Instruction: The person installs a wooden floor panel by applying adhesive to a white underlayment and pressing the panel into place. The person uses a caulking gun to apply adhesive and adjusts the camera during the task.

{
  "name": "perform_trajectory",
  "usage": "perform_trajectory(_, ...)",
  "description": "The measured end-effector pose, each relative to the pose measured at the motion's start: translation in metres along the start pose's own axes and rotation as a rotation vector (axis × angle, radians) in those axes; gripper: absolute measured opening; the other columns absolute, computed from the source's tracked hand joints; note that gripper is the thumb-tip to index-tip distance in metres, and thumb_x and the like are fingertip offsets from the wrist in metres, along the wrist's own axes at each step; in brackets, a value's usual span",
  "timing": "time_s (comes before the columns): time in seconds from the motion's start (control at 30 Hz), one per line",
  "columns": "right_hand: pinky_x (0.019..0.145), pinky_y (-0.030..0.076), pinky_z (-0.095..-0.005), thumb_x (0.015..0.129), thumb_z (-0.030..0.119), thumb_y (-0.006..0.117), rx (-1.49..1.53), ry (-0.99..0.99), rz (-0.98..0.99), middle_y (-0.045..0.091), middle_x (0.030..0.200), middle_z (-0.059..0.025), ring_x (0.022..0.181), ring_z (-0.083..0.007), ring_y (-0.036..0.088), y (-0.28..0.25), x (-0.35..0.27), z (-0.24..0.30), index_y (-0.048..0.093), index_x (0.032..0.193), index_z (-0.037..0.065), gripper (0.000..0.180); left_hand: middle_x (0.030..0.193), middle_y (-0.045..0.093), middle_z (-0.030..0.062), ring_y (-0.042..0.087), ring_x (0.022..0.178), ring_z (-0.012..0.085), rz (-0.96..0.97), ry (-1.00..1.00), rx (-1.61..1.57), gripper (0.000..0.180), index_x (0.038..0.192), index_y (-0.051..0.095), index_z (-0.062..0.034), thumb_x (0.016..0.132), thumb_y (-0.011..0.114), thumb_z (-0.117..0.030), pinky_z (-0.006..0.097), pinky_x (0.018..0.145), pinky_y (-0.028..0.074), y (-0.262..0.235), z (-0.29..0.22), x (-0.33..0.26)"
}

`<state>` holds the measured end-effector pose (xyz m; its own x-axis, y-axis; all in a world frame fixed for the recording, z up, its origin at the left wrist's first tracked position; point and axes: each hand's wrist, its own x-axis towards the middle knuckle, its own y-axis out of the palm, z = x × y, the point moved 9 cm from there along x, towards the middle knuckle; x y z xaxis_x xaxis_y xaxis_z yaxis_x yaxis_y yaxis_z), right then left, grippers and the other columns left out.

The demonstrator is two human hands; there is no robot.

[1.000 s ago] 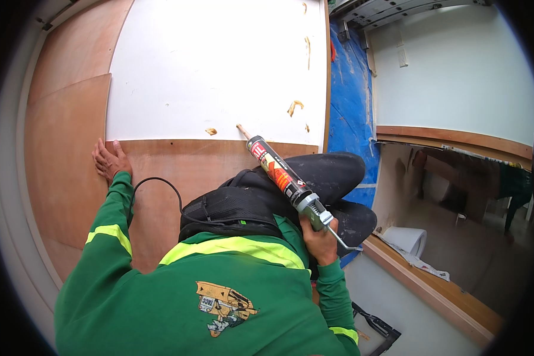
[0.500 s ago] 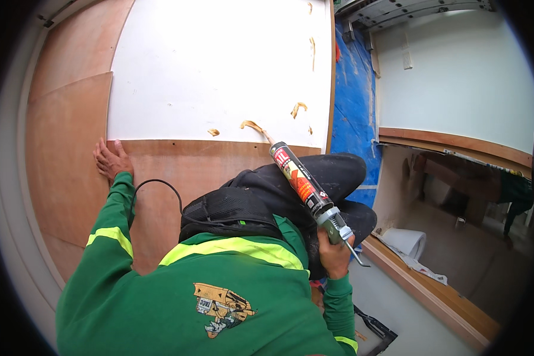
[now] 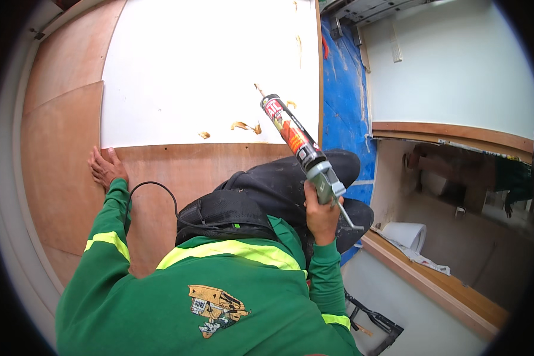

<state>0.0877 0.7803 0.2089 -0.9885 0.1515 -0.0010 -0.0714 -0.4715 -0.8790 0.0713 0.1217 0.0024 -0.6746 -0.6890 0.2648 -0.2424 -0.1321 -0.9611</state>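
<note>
In my right hand [image 3: 323,215] is a caulking gun [image 3: 326,184], gripped round its handle and loaded with a black and red adhesive cartridge [image 3: 292,132]. Its nozzle points away from me, over a white panel [image 3: 202,65]. Blobs of brown adhesive [image 3: 243,126] lie near the panel's close edge, and thinner streaks run up its right side. My left hand [image 3: 107,169] rests flat with fingers spread on the plywood, at the corner where a raised plywood sheet [image 3: 65,160] meets the panel.
I kneel on a plywood strip [image 3: 166,207] along the panel's near side. Blue sheeting [image 3: 344,101] covers the floor to the right. Beyond it stand a wooden ledge [image 3: 433,291] with a white roll [image 3: 406,234] and a glossy dark surface [image 3: 457,219]. A black cable curves by my left arm.
The caulking gun has lifted and moved forward and left, its nozzle leaving the adhesive blob near the panel's edge. That blob now has an added dab. My left hand stays on the plywood.
</note>
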Motion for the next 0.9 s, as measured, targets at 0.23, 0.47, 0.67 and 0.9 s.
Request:
perform_trajectory(0.23, 0.063, 0.053, -0.0345, 0.101, 0.019, 0.079, 0.598, 0.336, 0.096, 0.072, 0.075, -0.0086, 0.065, -0.0159, 0.067, 0.035, 0.045, 0.003, 0.076, 0.101, -0.003, 0.022, 0.174, 0.039, 0.0086, 0.028, 0.165, 0.0347, 0.002, 0.012, -0.015, 0.071, 0.17, 0.039, -0.0228, 0.111, 0.049, -0.062, 0.06, 0.132, 0.02, -0.001, -0.003, 0.0)
perform_trajectory(0.47, 0.061, 0.052, -0.0351, 0.102, 0.02, 0.078, 0.564, 0.382, 0.128, 0.072, 0.075, -0.0088, 0.065, -0.0148, 0.068, 0.027, 0.029, 0.001, 0.076, 0.101, -0.003, 0.023, 0.174, 0.039, 0.0072, 0.029, 0.164, 0.0346, -0.011, 0.009, -0.005, 0.071, 0.169, 0.039, -0.0236, 0.111, 0.051, -0.062, 0.061, 0.131, 0.021, 0.0, 0.002, -0.001)
perform_trajectory(0.67, 0.055, 0.047, -0.0331, 0.103, 0.022, 0.076, 0.48, 0.178, 0.119, 0.067, 0.066, -0.0023, 0.056, -0.013, 0.062, 0.011, 0.014, 0.018, 0.076, 0.095, 0.001, 0.023, 0.173, 0.041, 0.0081, 0.031, 0.163, 0.0351, -0.033, 0.002, 0.026, 0.071, 0.167, 0.041, -0.0244, 0.109, 0.055, -0.062, 0.063, 0.129, 0.025, 0.006, 0.007, -0.005)
perform_trajectory(0.9, 0.071, 0.057, -0.0368, 0.097, 0.011, 0.081, 0.631, -0.174, 0.448, 0.076, 0.086, -0.018, 0.075, -0.0255, 0.075, 0.045, 0.056, 0.141, 0.077, 0.108, -0.002, 0.018, 0.16, 0.053, 0.0085, 0.044, 0.153, 0.034, 0.123, -0.088, -0.028, 0.063, 0.157, 0.053, -0.0235, 0.106, 0.061, -0.06, 0.062, 0.124, 0.032, -0.005, 0.024, 0.037)
